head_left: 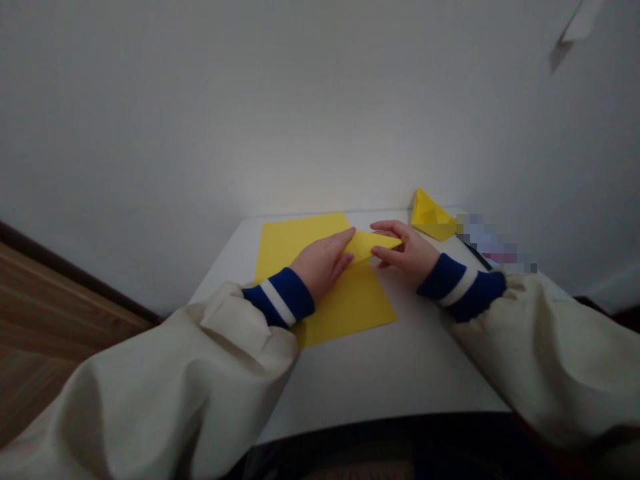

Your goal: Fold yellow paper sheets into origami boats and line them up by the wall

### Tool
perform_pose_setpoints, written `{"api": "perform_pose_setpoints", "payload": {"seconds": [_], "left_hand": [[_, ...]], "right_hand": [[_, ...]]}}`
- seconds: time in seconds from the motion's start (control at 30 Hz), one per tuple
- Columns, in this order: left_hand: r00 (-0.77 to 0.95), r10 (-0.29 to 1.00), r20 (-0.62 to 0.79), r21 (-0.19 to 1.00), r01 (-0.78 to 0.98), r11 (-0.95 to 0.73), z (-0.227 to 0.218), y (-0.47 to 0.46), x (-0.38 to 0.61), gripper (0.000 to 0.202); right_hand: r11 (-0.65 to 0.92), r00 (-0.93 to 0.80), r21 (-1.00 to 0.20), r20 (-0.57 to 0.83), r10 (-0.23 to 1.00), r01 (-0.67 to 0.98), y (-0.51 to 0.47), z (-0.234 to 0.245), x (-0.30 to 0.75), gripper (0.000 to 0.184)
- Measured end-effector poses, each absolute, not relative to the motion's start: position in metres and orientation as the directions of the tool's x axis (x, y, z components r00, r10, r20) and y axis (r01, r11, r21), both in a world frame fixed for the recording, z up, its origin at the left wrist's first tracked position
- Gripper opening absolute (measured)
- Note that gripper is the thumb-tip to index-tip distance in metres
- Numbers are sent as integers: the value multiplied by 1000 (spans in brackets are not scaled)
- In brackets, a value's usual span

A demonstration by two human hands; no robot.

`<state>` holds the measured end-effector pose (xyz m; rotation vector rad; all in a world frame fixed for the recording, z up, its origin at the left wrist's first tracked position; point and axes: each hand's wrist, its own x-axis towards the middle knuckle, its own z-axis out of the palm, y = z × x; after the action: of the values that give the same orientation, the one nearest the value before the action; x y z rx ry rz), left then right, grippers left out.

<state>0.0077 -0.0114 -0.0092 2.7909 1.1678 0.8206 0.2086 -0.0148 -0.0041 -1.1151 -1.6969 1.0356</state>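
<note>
Between my two hands is a small folded piece of yellow paper, narrowing to a point on the right. My left hand grips its left end, with the thumb and fingers closed on it. At the pointed right end, my right hand has its thumb on the near edge and its fingers curled around the far side. Beneath the left hand and the folded piece, a large yellow sheet lies flat on the white table.
A folded yellow paper boat stands at the back right of the table, close to the wall. Beside it lies a blurred-out item. Brown wooden furniture is on the left.
</note>
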Motion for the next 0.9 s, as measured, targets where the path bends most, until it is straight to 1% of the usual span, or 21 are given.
{"api": "perform_pose_setpoints", "payload": {"seconds": [0.13, 0.2, 0.27, 0.33, 0.4, 0.47, 0.57, 0.63, 0.73, 0.8, 0.9], "left_hand": [[592, 639, 490, 255, 604, -755, -12, -11, 6, 48], [551, 680, 484, 361, 582, -728, -12, -13, 7, 50], [516, 740, 432, 502, 544, -673, -10, -14, 8, 54], [504, 773, 385, 605, 496, -624, -7, -16, 10, 57], [503, 778, 377, 665, 437, -605, -6, -17, 12, 62], [513, 771, 377, 714, 370, -595, -5, -17, 14, 74], [549, 761, 347, 784, 275, -556, -8, -16, 17, 98], [573, 752, 327, 817, 229, -530, -10, -15, 18, 107], [577, 749, 326, 821, 219, -527, -10, -15, 18, 108], [569, 748, 342, 787, 261, -559, -8, -15, 17, 104], [569, 728, 383, 700, 336, -631, -4, -14, 17, 88]], "right_hand": [[234, -263, -966, 199, 944, 109, -18, 0, 208, 54], [228, -278, -972, 206, 938, 49, -18, 0, 208, 57], [232, -314, -973, 213, 925, 24, -18, -2, 208, 58], [261, -347, -963, 226, 910, 58, -17, -3, 208, 57], [299, -374, -946, 235, 897, 122, -17, -5, 207, 58], [319, -398, -934, 235, 887, 161, -18, -6, 205, 61], [317, -425, -932, 219, 878, 177, -19, -6, 202, 63], [316, -436, -931, 211, 875, 184, -20, -5, 201, 60], [337, -431, -916, 219, 875, 219, -21, -3, 200, 58], [358, -417, -902, 238, 877, 239, -22, -3, 200, 60], [387, -405, -889, 268, 874, 245, -22, -2, 200, 63]]}}
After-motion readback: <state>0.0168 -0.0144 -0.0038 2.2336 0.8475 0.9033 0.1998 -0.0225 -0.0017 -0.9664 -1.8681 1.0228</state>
